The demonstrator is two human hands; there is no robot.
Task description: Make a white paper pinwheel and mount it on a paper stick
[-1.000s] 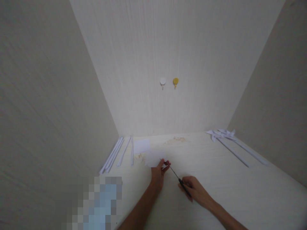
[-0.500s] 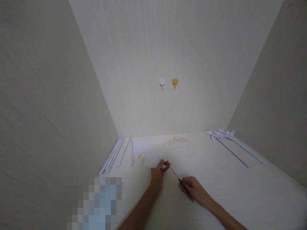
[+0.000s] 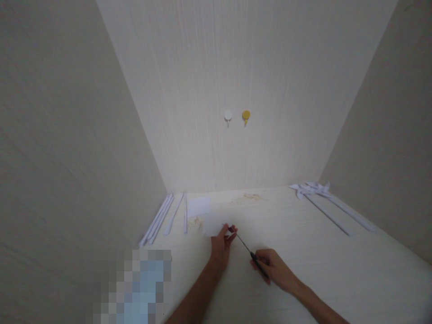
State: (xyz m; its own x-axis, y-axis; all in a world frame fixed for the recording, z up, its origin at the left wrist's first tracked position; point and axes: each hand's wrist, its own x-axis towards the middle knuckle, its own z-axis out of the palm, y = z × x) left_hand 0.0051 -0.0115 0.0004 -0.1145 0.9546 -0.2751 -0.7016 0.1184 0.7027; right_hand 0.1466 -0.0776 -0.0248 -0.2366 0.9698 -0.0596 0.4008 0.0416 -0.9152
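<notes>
**A left hand [image 3: 220, 246] is pinching a white sheet [image 3: 212, 226] while a right hand [image 3: 273, 266] is pointing a thin tool [image 3: 253, 257] at it.**

A pale, faintly streaked back wall [image 3: 195, 67] is filling the upper middle, with a darker left wall [image 3: 60, 135] and right wall [image 3: 398, 135] rising on either side. Below them, a whitish work surface [image 3: 351, 274] is stretching toward the viewer. A pixelated patch [image 3: 143, 288] is covering part of the lower left.

Far right on the surface, folded-paper pinwheels [image 3: 315, 190] are lying against the back corner, two paper sticks [image 3: 327, 215] running forward from them. Far left, a bundle of rolled paper sticks [image 3: 160, 222] is lying along the wall, with two single rolls [image 3: 185, 213] beside it.

Near the centre, the right hand is gripping the tool by its black handle. The left hand is holding the white sheet at its right edge, its fingertips meeting around the slim metal shaft; whether the tip is piercing the paper is too small to tell. Just behind, a second sheet [image 3: 198, 207] is lying flat.

On the back wall, a white hook [image 3: 228, 115] and a yellow hook [image 3: 246, 114] are hanging side by side. Tan marks [image 3: 252, 196] are dotting the surface behind the hands.
</notes>
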